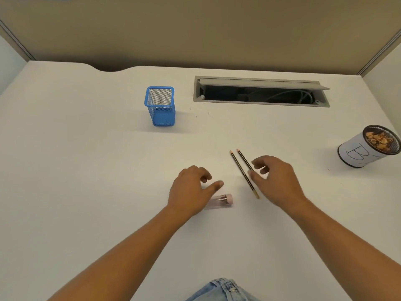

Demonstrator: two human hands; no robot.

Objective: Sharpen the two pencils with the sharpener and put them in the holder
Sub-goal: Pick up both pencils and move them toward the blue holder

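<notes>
Clear sharpener [223, 199] half hidden under loose, empty left hand [191, 187], two pencils [240, 168] side by side on desk, partly covered by relaxed, empty right hand [275, 179], blue holder [160, 106] well behind, cup [358, 152] lettered "B", further writing unreadable

Bright, even overhead light, soft shadows, slight motion blur, wide-angle bending at the edges.
</notes>
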